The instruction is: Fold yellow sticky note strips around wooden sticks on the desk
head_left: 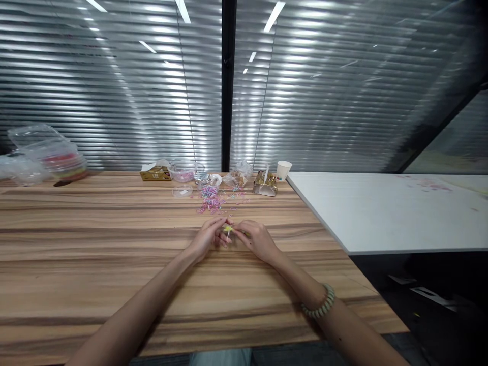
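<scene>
A small yellow piece with pale strands is between my two hands, above the wooden table. My left hand curls around its left side, fingers bent against it. From the right, my right hand pinches at it with thumb and forefinger. The fingertips of both hands nearly meet. Just beyond them lies a loose pile of pink and purple small pieces, with a few scattered to its right. The exact shape of the yellow piece is too small to tell.
Along the back edge stand a gold tissue box, a clear tub, a round lid, a gold tissue pack and a paper cup. Stacked plastic containers are far left. A white table adjoins at right.
</scene>
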Demonstrator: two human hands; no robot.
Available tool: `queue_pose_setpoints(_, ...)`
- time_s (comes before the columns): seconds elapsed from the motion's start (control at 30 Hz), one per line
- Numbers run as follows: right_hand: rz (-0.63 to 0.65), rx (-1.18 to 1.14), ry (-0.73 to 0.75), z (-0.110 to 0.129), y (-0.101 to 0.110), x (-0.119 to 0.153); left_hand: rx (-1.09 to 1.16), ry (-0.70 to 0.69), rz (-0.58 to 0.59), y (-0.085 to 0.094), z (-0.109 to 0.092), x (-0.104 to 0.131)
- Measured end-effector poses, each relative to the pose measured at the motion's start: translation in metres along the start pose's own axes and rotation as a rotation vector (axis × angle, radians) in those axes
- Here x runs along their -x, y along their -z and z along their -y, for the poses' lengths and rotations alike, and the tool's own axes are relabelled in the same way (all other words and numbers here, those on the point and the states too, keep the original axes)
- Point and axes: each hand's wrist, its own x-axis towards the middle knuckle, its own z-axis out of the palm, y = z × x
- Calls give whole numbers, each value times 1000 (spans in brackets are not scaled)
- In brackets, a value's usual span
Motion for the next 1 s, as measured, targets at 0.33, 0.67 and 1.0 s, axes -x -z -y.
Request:
queue_pose_setpoints(0.33,-20,-78,-49,-1,-3,2,-148,-17,28,3,-2,0)
queue_pose_setpoints(0.67,-40,-189,-100,0,-2,-2,-383,-209,17,9,-4,-2)
queue_pose_setpoints(1.0,-24,-263,-110,1,-4,-2,-429,-320,-26,10,-4,-2)
